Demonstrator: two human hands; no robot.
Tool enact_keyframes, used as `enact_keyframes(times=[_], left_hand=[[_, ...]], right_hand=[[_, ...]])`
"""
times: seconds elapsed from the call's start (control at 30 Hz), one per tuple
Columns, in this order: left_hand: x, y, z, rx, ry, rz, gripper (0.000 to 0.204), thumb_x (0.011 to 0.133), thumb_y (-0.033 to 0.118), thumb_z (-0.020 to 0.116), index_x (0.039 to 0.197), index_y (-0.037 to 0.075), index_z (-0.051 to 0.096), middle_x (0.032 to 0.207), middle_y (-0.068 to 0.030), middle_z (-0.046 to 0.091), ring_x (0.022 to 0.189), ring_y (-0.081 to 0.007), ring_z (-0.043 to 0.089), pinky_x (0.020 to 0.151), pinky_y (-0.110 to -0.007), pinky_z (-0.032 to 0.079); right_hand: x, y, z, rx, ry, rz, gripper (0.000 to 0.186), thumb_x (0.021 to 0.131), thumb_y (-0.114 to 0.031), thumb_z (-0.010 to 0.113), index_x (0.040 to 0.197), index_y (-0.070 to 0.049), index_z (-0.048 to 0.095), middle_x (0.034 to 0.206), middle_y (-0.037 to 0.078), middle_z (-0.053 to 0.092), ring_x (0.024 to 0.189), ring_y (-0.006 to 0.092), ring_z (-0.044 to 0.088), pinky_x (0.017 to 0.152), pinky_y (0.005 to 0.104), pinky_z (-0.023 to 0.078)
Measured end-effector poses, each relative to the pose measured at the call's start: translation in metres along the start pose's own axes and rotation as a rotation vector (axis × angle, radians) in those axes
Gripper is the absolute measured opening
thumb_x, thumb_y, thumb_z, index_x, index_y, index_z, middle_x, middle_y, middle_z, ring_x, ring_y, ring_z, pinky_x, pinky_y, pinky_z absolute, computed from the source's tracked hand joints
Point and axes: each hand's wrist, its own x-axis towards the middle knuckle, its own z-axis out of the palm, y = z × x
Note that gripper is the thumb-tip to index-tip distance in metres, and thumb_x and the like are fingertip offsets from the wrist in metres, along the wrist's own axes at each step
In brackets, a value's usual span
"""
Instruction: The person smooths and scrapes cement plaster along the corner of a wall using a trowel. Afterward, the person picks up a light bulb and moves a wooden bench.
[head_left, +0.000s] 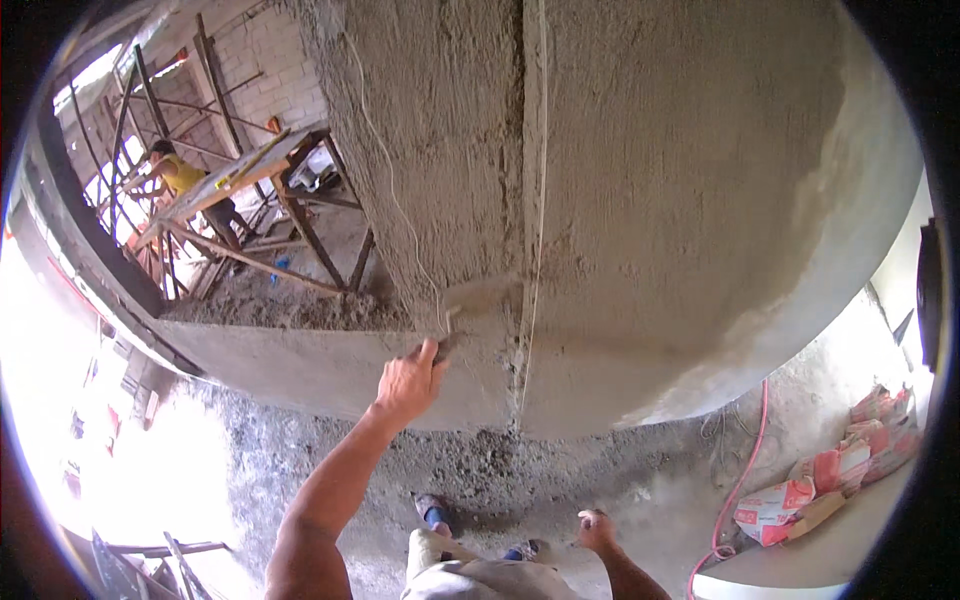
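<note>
My left hand [408, 385] is wrapped around the handle of a trowel [484, 294], whose blade lies against the grey plastered wall [430, 130]. The blade sits low on the wall, just left of a vertical groove [520, 180]. A thin light cord [383, 150] hangs down the rough plaster toward the trowel. Right of the groove, a plaster face [680, 200] looks damp and darker, with a paler, smoother band along its right side. My right hand [597, 530] hangs low near my body, its fingers curled, with nothing visible in them.
A wooden scaffold [300, 225] stands beyond the opening at left, with a person [180, 175] in a yellow top beside it. A pink hose [738, 490] crosses the floor at right, near crumpled red-and-white sacks [780, 510]. Loose mortar rubble [480, 470] lies along the wall's foot.
</note>
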Motion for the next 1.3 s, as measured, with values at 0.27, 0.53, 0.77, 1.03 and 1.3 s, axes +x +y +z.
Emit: enact_keyframes(times=[0.27,0.53,0.77,1.03,1.3], left_hand=[[0.036,0.017,-0.08,0.067,0.412,0.19,0.024,0.088,0.019,0.056,0.101,0.004,0.042,0.069,-0.0191,0.058,0.053,-0.0375,0.058,0.042,-0.043,0.041],[0.015,-0.004,0.023,-0.103,0.082,0.001,0.026,0.088,0.02,0.053,0.101,0.002,0.04,0.074,-0.0219,0.059,0.061,-0.041,0.059,0.047,-0.046,0.044],[-0.046,-0.014,0.051,0.028,-0.116,0.02,0.027,0.087,0.018,0.053,0.107,0.003,0.043,0.084,-0.022,0.06,0.068,-0.0403,0.06,0.053,-0.044,0.048],[0.035,-0.011,0.0,-0.131,0.11,-0.057,0.023,0.09,0.023,0.053,0.093,0.005,0.039,0.071,-0.0184,0.057,0.054,-0.035,0.058,0.044,-0.044,0.043],[-0.055,-0.015,0.058,0.06,-0.292,-0.084,0.031,0.087,0.028,0.055,0.108,0.009,0.042,0.089,-0.0186,0.061,0.071,-0.036,0.063,0.055,-0.044,0.051]], right_hand=[[-0.064,0.038,-0.013,-0.057,-0.119,0.029,0.023,0.074,-0.012,0.053,0.092,-0.007,0.065,0.092,0.02,0.063,0.086,0.0385,0.06,0.077,0.0462,0.048],[-0.086,0.058,0.052,-0.014,0.059,0.057,0.022,0.075,-0.013,0.053,0.093,-0.008,0.064,0.094,0.018,0.063,0.089,0.0374,0.059,0.078,0.0461,0.048],[-0.114,0.022,0.015,-0.021,-0.039,0.237,0.02,0.077,-0.012,0.049,0.088,-0.008,0.065,0.091,0.02,0.063,0.088,0.0398,0.058,0.078,0.0465,0.047],[-0.086,-0.009,0.016,0.047,-0.04,0.151,0.02,0.075,-0.008,0.05,0.086,-0.007,0.066,0.087,0.021,0.063,0.086,0.0396,0.059,0.076,0.0462,0.048],[-0.097,-0.024,0.029,0.111,-0.026,0.103,0.018,0.075,-0.005,0.051,0.085,-0.005,0.065,0.087,0.019,0.064,0.085,0.0375,0.061,0.075,0.0434,0.048]])
